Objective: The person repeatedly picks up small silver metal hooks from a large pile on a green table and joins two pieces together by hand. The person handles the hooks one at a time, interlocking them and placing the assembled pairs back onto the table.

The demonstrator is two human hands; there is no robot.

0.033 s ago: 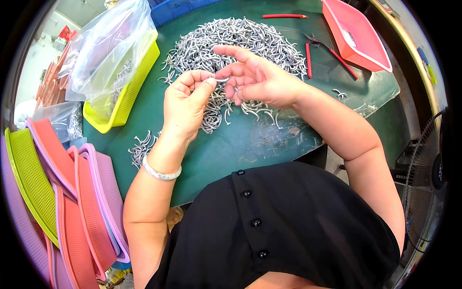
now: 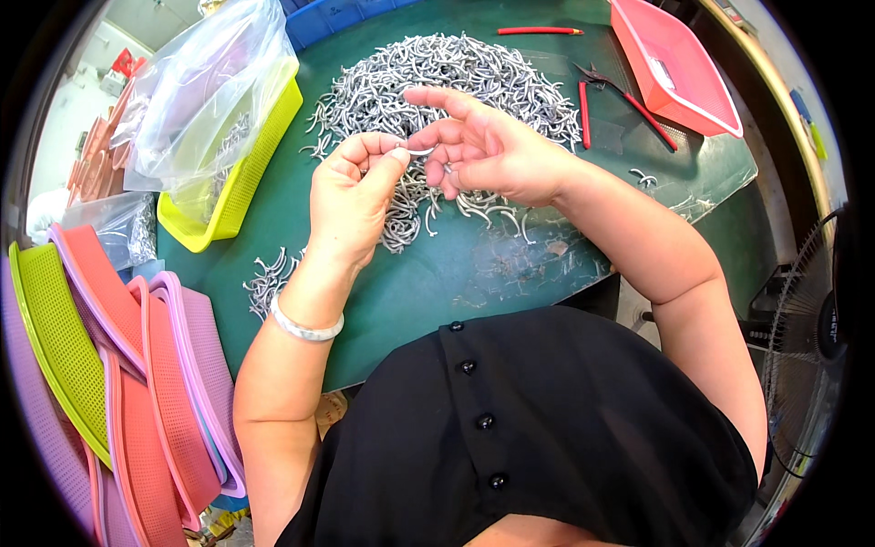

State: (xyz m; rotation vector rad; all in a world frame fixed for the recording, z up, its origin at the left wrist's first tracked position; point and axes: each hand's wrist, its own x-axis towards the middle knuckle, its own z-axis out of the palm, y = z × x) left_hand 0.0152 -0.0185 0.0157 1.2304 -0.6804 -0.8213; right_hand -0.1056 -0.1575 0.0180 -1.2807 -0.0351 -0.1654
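Hook (image 2: 421, 151), judged light, stiff and small, is pinched at its ends by left hand (image 2: 351, 196) and right hand (image 2: 492, 150) fingers.

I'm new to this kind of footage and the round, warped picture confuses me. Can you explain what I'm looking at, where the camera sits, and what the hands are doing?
There is no machine here: a person works with two bare hands. The camera is worn on the person's head and looks down, and its fisheye lens bends the edges.

The left hand and the right hand meet above a green table and pinch a small curved grey metal piece between them.

Under them lies a big pile of similar grey hooks, with a smaller heap nearer the left forearm. On the left stands a yellow basket holding a clear plastic bag, and stacked coloured trays lean beside the table. On the right are a pink tray, red-handled pliers and a red pencil.
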